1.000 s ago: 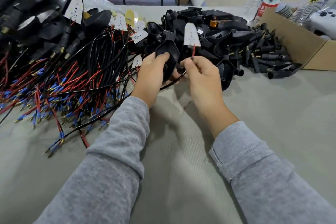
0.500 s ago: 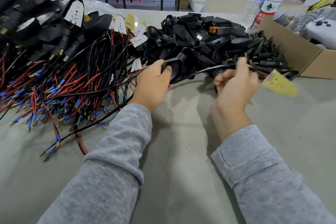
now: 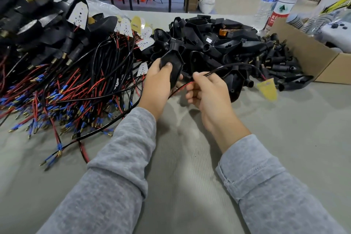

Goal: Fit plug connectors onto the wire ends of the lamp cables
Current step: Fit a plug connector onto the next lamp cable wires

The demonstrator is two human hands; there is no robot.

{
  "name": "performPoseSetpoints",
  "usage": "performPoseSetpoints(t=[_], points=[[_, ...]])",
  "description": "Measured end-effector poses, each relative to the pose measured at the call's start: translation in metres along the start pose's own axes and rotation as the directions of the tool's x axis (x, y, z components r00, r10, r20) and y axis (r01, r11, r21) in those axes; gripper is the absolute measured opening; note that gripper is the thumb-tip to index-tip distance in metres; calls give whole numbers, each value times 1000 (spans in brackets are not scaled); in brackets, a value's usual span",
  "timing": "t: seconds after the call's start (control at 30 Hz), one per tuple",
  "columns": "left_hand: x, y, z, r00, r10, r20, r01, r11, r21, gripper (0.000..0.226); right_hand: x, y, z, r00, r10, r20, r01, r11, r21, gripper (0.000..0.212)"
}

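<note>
Left hand (image 3: 156, 83) gripping black lamp housing (image 3: 171, 62), right hand (image 3: 208, 91) pinching red-and-black cable (image 3: 228, 66), yellow board (image 3: 267, 89) dangling

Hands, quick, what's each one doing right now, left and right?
Left hand: grips a black lamp housing.
Right hand: pinches the red and black cable, which ends at a yellow LED board.

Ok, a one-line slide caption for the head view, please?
Left hand grips a black lamp housing while right hand pinches its red-and-black cable.
</note>
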State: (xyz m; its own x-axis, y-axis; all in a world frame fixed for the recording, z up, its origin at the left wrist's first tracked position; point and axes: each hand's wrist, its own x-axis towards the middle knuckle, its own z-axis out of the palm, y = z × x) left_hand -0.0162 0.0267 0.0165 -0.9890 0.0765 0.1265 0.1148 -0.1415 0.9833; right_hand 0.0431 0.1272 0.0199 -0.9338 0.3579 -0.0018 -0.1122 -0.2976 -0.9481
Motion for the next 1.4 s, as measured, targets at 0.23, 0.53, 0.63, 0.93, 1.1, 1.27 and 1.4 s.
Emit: performPoseSetpoints(t=[0.23,0.53,0.63,0.93,1.1,1.27,1.4], points=[[7,-1,-14,989,-46,-140,45,999,-6,22,3,-8,-8,999,-18,-35,25,979,203,19],[15,-2,-15,949,-311,-42,284,908,-309,44,-1,-7,-7,996,-82,-25,85,975,203,9],[16,-1,-14,943,-332,-30,294,871,-392,42,1,-7,-7,993,-95,-71,107,976,191,12],[8,-2,-13,996,-82,45,91,968,-236,19,-1,-11,-8,1000,-28,7,24,944,328,21],[6,-3,-13,993,-52,103,75,969,-236,56,2,-8,-8,1000,-21,-21,26,951,309,19],[2,-3,-12,986,-32,164,71,969,-238,50,3,-5,-8,999,10,-34,-2,970,244,15],[1,-3,-11,985,11,173,39,959,-282,52,3,-3,-8,1000,17,-11,-14,981,191,16]])
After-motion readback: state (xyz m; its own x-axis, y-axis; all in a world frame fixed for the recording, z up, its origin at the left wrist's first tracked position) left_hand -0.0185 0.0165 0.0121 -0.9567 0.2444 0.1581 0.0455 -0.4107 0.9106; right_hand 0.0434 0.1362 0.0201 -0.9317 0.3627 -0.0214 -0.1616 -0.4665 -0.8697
